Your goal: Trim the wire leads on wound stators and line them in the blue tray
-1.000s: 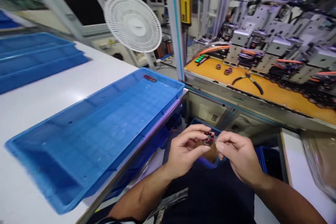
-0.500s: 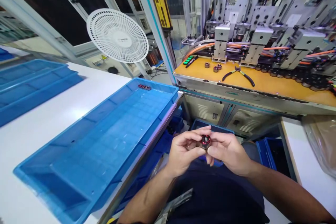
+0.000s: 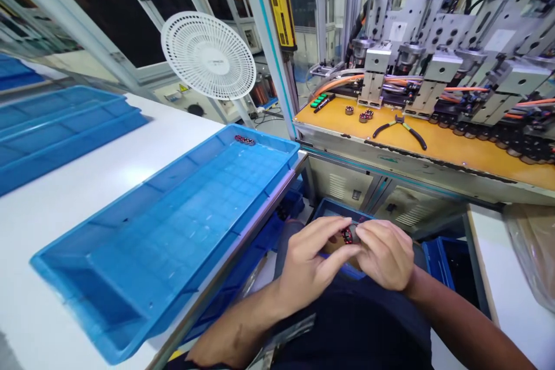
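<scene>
My left hand (image 3: pixel 310 263) and my right hand (image 3: pixel 384 254) meet over my lap, both pinched round a small black round part with red windings (image 3: pixel 347 235). The part shows only between the fingertips. A long blue tray (image 3: pixel 165 231) lies on the white table (image 3: pixel 82 179) to my left. Two or three similar dark parts (image 3: pixel 245 140) sit in its far corner.
A white fan (image 3: pixel 208 56) stands behind the table. An orange machine bench (image 3: pixel 433 147) on the right holds pliers (image 3: pixel 401 127), a few small round parts (image 3: pixel 364 115) and a row of grey machine heads. More blue trays (image 3: pixel 56 121) lie far left. Blue bins (image 3: pixel 437 260) sit under the bench.
My view has swung slightly right and steadied. Both hands have closed tighter around the small part and dropped a little lower.
</scene>
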Demonstrator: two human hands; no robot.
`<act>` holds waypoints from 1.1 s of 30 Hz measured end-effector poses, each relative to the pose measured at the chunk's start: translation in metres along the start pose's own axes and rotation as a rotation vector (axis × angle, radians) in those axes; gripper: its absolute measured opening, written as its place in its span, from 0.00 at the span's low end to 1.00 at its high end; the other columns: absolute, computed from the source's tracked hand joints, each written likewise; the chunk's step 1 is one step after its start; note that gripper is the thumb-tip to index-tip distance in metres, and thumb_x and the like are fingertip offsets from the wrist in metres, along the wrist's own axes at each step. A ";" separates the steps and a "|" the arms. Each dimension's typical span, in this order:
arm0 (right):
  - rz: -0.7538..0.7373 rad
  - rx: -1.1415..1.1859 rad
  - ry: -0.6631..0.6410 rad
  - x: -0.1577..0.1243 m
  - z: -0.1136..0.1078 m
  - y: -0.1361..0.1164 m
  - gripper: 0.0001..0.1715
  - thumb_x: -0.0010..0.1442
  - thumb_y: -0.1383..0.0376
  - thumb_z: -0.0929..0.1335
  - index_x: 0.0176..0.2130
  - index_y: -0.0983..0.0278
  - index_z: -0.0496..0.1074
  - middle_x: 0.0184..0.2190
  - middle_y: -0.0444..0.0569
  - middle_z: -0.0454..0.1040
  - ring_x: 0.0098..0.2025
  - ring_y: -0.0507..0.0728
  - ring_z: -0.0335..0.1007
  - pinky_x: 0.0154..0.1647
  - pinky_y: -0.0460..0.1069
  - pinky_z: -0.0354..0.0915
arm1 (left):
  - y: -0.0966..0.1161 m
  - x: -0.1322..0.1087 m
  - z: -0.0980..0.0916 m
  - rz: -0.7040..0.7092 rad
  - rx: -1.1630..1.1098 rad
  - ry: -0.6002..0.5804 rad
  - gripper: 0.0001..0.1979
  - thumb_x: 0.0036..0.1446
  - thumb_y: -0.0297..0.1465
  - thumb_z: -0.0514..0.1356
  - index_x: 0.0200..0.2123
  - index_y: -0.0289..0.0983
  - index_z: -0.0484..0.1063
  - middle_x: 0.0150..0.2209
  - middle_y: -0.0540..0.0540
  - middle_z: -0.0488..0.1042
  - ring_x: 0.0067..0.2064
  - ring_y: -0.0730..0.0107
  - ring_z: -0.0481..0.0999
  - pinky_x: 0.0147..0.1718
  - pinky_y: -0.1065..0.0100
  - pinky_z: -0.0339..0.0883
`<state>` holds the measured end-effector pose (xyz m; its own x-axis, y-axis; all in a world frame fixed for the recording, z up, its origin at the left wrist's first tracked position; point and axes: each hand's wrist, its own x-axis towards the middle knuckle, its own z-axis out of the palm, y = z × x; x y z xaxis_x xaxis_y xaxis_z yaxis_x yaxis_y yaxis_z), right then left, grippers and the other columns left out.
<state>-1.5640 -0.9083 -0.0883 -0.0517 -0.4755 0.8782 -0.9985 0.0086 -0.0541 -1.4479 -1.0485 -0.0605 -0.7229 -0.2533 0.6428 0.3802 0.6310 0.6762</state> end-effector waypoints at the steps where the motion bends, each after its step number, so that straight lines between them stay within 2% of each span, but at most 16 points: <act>1: 0.029 0.018 -0.014 0.002 -0.002 -0.003 0.23 0.56 0.75 0.72 0.51 0.68 0.69 0.37 0.54 0.77 0.39 0.58 0.75 0.40 0.52 0.74 | -0.001 0.002 0.000 0.000 -0.013 -0.005 0.16 0.58 0.29 0.67 0.49 0.35 0.75 0.42 0.41 0.80 0.40 0.66 0.80 0.41 0.67 0.76; 4: 0.226 0.202 -0.104 0.012 -0.011 -0.012 0.22 0.57 0.74 0.70 0.51 0.67 0.68 0.40 0.54 0.74 0.41 0.57 0.73 0.40 0.51 0.73 | -0.007 0.004 -0.002 0.065 0.039 0.009 0.16 0.57 0.27 0.68 0.49 0.35 0.74 0.40 0.41 0.80 0.41 0.65 0.79 0.42 0.64 0.75; 7: 0.368 0.373 -0.154 0.024 -0.016 -0.019 0.18 0.56 0.67 0.72 0.47 0.65 0.68 0.37 0.52 0.71 0.38 0.57 0.71 0.37 0.51 0.71 | -0.009 0.003 -0.006 0.208 0.195 0.038 0.17 0.57 0.24 0.67 0.49 0.32 0.73 0.42 0.37 0.79 0.43 0.63 0.78 0.42 0.63 0.75; 10: 0.433 0.408 -0.153 0.031 -0.013 -0.024 0.14 0.56 0.66 0.75 0.39 0.63 0.67 0.32 0.47 0.70 0.34 0.54 0.69 0.34 0.49 0.69 | -0.009 0.000 -0.008 0.309 0.335 0.037 0.13 0.60 0.23 0.62 0.49 0.30 0.72 0.43 0.34 0.78 0.42 0.61 0.77 0.40 0.61 0.75; 14: 0.441 0.411 -0.149 0.033 -0.006 -0.027 0.08 0.59 0.73 0.70 0.37 0.63 0.68 0.30 0.46 0.70 0.32 0.52 0.68 0.33 0.47 0.66 | -0.011 -0.003 -0.012 0.359 0.434 0.024 0.13 0.61 0.23 0.59 0.49 0.29 0.72 0.44 0.33 0.79 0.42 0.60 0.76 0.39 0.61 0.76; 18: 0.397 0.376 -0.143 0.035 -0.006 -0.029 0.07 0.61 0.74 0.67 0.36 0.62 0.69 0.29 0.46 0.70 0.30 0.52 0.68 0.31 0.47 0.66 | -0.012 -0.006 -0.015 0.361 0.424 0.009 0.15 0.60 0.23 0.61 0.50 0.31 0.72 0.45 0.34 0.78 0.43 0.60 0.77 0.41 0.60 0.76; 20: 0.442 0.421 -0.168 0.037 -0.008 -0.029 0.06 0.62 0.73 0.67 0.34 0.62 0.69 0.28 0.45 0.70 0.30 0.52 0.68 0.31 0.47 0.66 | -0.012 -0.007 -0.016 0.330 0.390 -0.001 0.15 0.60 0.23 0.61 0.51 0.33 0.71 0.45 0.34 0.78 0.44 0.61 0.78 0.41 0.61 0.76; 22: 0.568 0.539 -0.191 0.037 -0.010 -0.027 0.06 0.63 0.71 0.67 0.32 0.63 0.69 0.27 0.45 0.70 0.30 0.51 0.67 0.32 0.48 0.66 | -0.011 -0.008 -0.017 0.277 0.315 -0.010 0.16 0.60 0.23 0.62 0.52 0.34 0.71 0.46 0.36 0.78 0.44 0.62 0.79 0.42 0.62 0.76; 25: 0.859 0.836 -0.221 0.034 -0.013 -0.022 0.11 0.64 0.66 0.68 0.29 0.64 0.68 0.27 0.44 0.68 0.29 0.51 0.66 0.30 0.47 0.65 | -0.010 -0.008 -0.017 0.199 0.177 -0.014 0.18 0.59 0.22 0.63 0.52 0.35 0.70 0.46 0.37 0.77 0.45 0.64 0.79 0.43 0.66 0.77; 27: 1.000 1.030 -0.218 0.031 -0.014 -0.020 0.11 0.65 0.64 0.68 0.31 0.64 0.69 0.27 0.44 0.67 0.28 0.50 0.65 0.30 0.46 0.64 | -0.009 -0.007 -0.016 0.177 0.138 -0.007 0.18 0.57 0.20 0.63 0.52 0.35 0.71 0.46 0.37 0.77 0.46 0.65 0.79 0.43 0.67 0.77; 28: 1.025 1.098 -0.206 0.029 -0.014 -0.019 0.09 0.65 0.62 0.69 0.33 0.64 0.70 0.28 0.44 0.67 0.29 0.50 0.65 0.30 0.46 0.65 | -0.008 -0.007 -0.016 0.173 0.134 -0.005 0.18 0.57 0.20 0.63 0.51 0.35 0.71 0.46 0.37 0.77 0.46 0.65 0.79 0.43 0.68 0.77; 30: 0.987 1.143 -0.168 0.028 -0.014 -0.019 0.11 0.61 0.60 0.73 0.38 0.63 0.70 0.32 0.44 0.66 0.32 0.50 0.65 0.33 0.47 0.66 | -0.007 -0.006 -0.015 0.168 0.146 -0.001 0.17 0.58 0.21 0.63 0.51 0.35 0.71 0.45 0.38 0.77 0.45 0.65 0.80 0.43 0.67 0.77; 33: 0.857 0.995 -0.159 0.031 -0.013 -0.024 0.18 0.53 0.62 0.77 0.39 0.62 0.68 0.35 0.44 0.65 0.34 0.51 0.64 0.35 0.47 0.65 | -0.007 -0.006 -0.014 0.167 0.171 0.000 0.17 0.59 0.21 0.63 0.51 0.36 0.72 0.45 0.39 0.77 0.46 0.64 0.80 0.44 0.66 0.77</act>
<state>-1.5417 -0.9123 -0.0534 -0.5849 -0.7411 0.3296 -0.2073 -0.2563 -0.9441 -1.4378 -1.0617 -0.0644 -0.6582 -0.1355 0.7406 0.3908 0.7793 0.4899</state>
